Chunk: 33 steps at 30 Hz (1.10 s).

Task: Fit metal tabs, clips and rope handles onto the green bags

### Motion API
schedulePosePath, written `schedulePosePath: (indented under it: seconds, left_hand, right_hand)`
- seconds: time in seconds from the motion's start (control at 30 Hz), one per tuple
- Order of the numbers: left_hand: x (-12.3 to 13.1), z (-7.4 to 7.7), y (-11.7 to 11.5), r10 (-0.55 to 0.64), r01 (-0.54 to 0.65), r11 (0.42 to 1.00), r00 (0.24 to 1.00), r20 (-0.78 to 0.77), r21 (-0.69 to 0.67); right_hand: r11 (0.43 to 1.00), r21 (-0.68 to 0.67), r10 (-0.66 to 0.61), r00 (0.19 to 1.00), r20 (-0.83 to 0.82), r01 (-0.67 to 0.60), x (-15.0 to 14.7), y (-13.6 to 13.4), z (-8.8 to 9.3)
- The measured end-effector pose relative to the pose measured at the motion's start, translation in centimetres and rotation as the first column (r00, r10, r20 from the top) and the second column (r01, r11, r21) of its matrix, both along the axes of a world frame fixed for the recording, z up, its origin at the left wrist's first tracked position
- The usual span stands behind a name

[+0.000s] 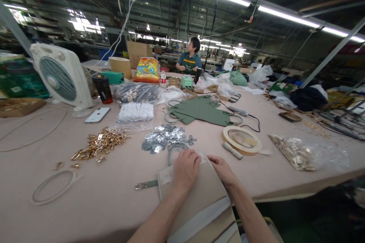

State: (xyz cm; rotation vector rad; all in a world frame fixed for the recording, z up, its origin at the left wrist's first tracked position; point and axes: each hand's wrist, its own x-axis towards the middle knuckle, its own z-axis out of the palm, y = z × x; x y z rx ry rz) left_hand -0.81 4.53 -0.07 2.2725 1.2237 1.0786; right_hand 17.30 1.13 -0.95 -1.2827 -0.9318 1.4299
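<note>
My left hand (186, 170) rests knuckles-up on the far end of a grey-brown board (199, 197) that lies at the table's near edge, its fingers curled under. My right hand (221, 168) lies beside it at the board's far right corner, fingers bent over the edge. What the fingertips hold is hidden. A green strap with a metal buckle (146, 185) pokes out from under the board on the left. Just beyond the hands lie a heap of small silver metal pieces (164, 138) and a grey ring.
Gold metal clips (98, 145) are strewn left, a white ring (54, 186) lies nearer. A tape roll (242, 140), green cut fabric (201, 111), a bag of gold parts (296, 152), a fan (62, 75) and a phone (97, 115) share the table. A person (190, 60) sits far back.
</note>
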Motion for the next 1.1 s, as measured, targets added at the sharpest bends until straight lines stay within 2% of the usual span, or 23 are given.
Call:
schedulePosePath:
  seconds: [0.1, 0.2, 0.27, 0.33, 0.4, 0.47, 0.63, 0.77, 0.87, 0.93, 1.1]
  left_hand:
    - [0.5, 0.2, 0.1, 0.034, -0.031, 0.999, 0.989, -0.141, 0.024]
    - [0.9, 0.3, 0.4, 0.042, -0.047, 0.999, 0.974, -0.222, -0.016]
    - [1.1, 0.2, 0.7, 0.043, -0.058, 0.997, 0.967, -0.25, -0.051]
    - [1.3, 0.2, 1.0, 0.046, -0.066, 0.996, 0.96, -0.276, -0.061]
    - [1.5, 0.1, 1.3, 0.049, -0.069, 0.996, 0.954, -0.295, -0.058]
    - [1.6, 0.1, 1.4, 0.046, -0.066, 0.996, 0.951, -0.305, -0.057]
    - [1.3, 0.2, 1.4, 0.029, -0.04, 0.999, 0.951, -0.307, -0.031]
    - [1.1, 0.3, 1.4, 0.038, -0.044, 0.999, 0.948, -0.315, -0.012]
    - [1.3, 0.1, 1.3, 0.05, -0.055, 0.999, 0.938, -0.342, -0.002]
    - [1.5, 0.0, 1.3, 0.06, -0.059, 0.998, 0.932, -0.357, 0.016]
    - [1.6, -0.1, 1.1, 0.057, -0.053, 0.998, 0.937, -0.344, 0.02]
  right_hand:
    - [0.999, 0.009, -0.037, 0.998, 0.059, 0.036, 0.3, 0.2, -0.6]
    - [0.989, 0.11, -0.122, 0.964, 0.237, 0.098, 0.5, 0.5, -1.3]
    - [0.958, 0.228, -0.251, 0.887, 0.387, 0.172, 0.6, 0.4, -1.7]
    - [0.906, 0.349, -0.394, 0.778, 0.49, 0.239, 0.4, 0.1, -2.0]
    - [0.867, 0.439, -0.464, 0.699, 0.544, 0.234, 0.3, -0.4, -2.0]
    - [0.863, 0.479, -0.446, 0.687, 0.574, 0.161, 0.3, -0.8, -1.8]
    - [0.889, 0.458, -0.304, 0.718, 0.626, -0.023, 0.9, -1.0, -0.9]
    - [0.866, 0.484, -0.305, 0.634, 0.711, -0.127, 0.9, -0.6, -0.4]
    - [0.837, 0.529, -0.365, 0.575, 0.733, -0.143, 0.6, -0.4, 0.2]
    - [0.83, 0.539, -0.372, 0.578, 0.727, -0.144, 0.3, -0.3, 0.7]
    - [0.889, 0.436, -0.259, 0.627, 0.735, -0.143, -0.2, 0.0, 1.6]
